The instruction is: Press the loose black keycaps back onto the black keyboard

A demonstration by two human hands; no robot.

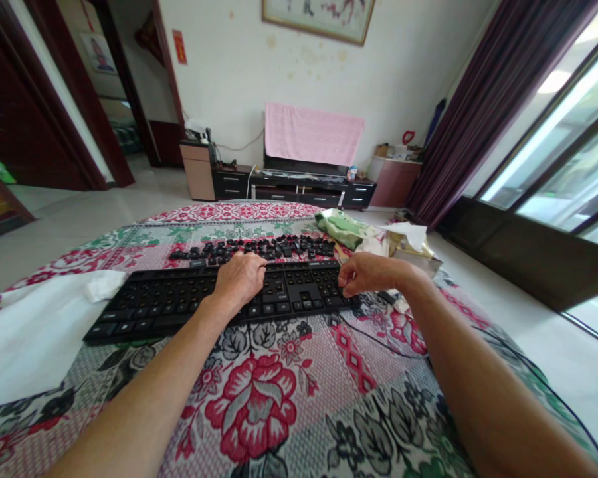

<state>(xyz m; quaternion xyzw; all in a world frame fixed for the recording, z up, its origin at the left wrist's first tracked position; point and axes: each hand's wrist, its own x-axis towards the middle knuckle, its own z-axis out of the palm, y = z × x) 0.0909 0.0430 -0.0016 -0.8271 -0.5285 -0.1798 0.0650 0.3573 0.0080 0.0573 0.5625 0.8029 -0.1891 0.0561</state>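
A black computer keyboard (154, 300) lies on the table, many of its keycaps off and the key sockets showing. My left hand (242, 273) rests over its middle, fingers curled on the back edge. At the keyboard's right end, the fingers of my right hand (366, 273) are pinched together over the number keys. Whatever they hold is hidden or too small to name. A thin tan strip (339, 251) shows just behind those fingers. Loose black keycaps (284, 247) lie in a long heap behind the keyboard.
A patterned cloth (259, 405) covers the table. White paper (24, 332) lies at left. A green packet (343, 228) and an open box (413, 247) with tissues stand at back right. A black cable (379, 342) runs right. A television under a pink towel (313, 133) stands beyond.
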